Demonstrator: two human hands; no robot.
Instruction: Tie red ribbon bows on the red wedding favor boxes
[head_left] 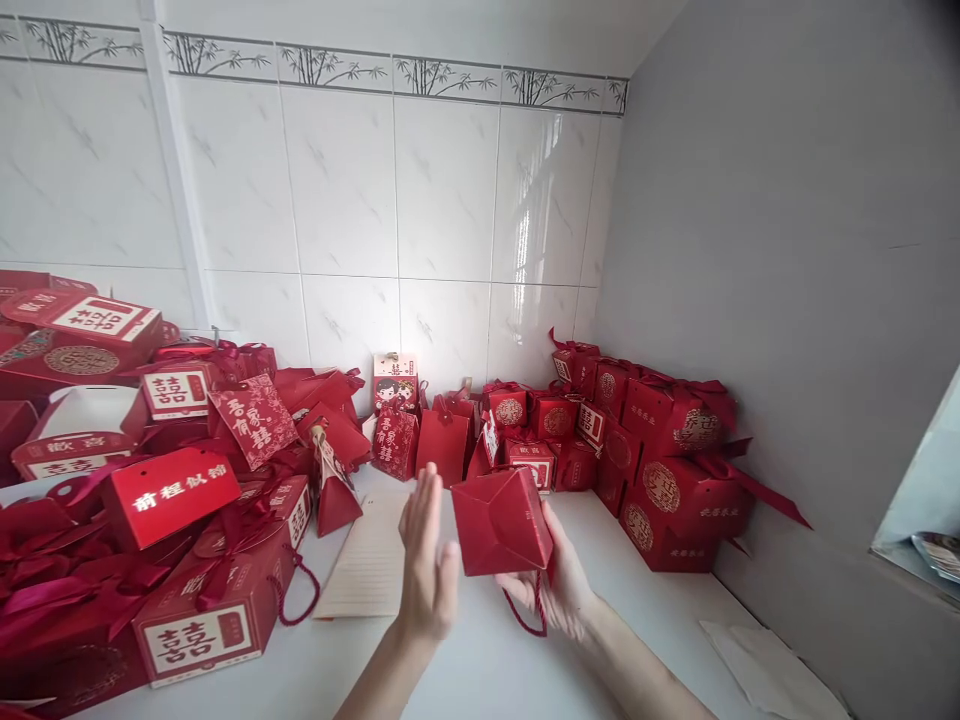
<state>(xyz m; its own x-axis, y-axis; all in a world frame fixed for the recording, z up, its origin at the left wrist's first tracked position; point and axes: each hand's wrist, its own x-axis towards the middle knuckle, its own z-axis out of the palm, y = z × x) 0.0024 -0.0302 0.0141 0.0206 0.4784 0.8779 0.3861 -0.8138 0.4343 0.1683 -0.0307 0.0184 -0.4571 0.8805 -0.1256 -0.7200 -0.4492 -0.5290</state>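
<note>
A small red gift bag is held above the white table, its folded bottom turned toward me and its twisted rope handle hanging below. My right hand grips it from the right and underneath, and the bag hides some of the fingers. Just left of the bag, my left hand is upright with straight fingers and the thumb apart. That hand holds nothing, and a narrow gap separates it from the bag. Behind the left wrist lies a lined notepad.
Red gift boxes with ribbons are heaped on the left. More red boxes are stacked against the grey wall at right. Several small bags stand along the tiled wall. A folded white paper lies at the lower right.
</note>
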